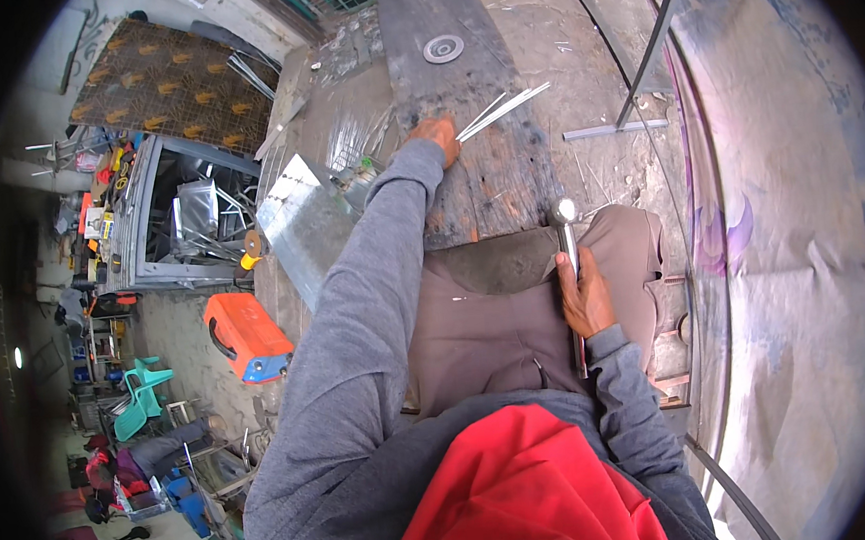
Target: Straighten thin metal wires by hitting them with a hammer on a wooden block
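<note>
Nearest, the right hand (585, 294) has its fingers wrapped around the handle of a hammer (565, 226), the steel head raised just over the near edge of the dark plank worktop (456, 28), seemingly poised to strike. Farther out, the left hand (437, 137) reaches across the plank with its fingers pressed down on the near ends of a bundle of thin metal strips (502, 112), apparently pinning them flat so they cannot shift. A round disc (443, 48) lies beyond, and an orange case (247, 338) sits on the floor to the left.
</note>
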The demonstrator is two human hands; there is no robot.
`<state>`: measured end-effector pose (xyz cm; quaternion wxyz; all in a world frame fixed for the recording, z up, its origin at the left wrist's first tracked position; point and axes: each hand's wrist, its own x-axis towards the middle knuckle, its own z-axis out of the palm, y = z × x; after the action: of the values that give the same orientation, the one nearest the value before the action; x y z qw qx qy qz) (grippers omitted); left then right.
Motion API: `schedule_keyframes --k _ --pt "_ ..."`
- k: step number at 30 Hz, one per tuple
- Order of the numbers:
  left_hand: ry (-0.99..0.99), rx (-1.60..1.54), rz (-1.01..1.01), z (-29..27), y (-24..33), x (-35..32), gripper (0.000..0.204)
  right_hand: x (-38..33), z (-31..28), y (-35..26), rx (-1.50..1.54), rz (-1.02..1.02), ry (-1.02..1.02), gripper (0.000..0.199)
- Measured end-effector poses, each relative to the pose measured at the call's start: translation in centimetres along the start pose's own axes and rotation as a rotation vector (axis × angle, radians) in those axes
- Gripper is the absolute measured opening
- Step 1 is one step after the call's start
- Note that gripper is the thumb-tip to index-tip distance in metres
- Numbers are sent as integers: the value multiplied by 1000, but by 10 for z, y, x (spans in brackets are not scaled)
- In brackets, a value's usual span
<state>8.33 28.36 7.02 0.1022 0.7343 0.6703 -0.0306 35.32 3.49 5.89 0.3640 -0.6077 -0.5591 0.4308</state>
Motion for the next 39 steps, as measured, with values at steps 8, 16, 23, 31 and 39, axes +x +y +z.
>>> schedule_keyframes --k 8,16,23,31,39 --pt "-103 29 41 -10 11 -3 37 0 -3 1 25 31 -3 33" --pt "-82 67 94 -7 3 -3 39 0 -5 -4 23 35 -23 34" --pt "-239 67 10 -16 22 -10 43 1 -2 3 17 20 -3 32" --pt "-126 109 39 -2 11 -11 48 2 -1 3 24 -6 -4 32" --pt "-47 74 -60 14 14 -23 44 0 -1 -2 -1 3 0 31"
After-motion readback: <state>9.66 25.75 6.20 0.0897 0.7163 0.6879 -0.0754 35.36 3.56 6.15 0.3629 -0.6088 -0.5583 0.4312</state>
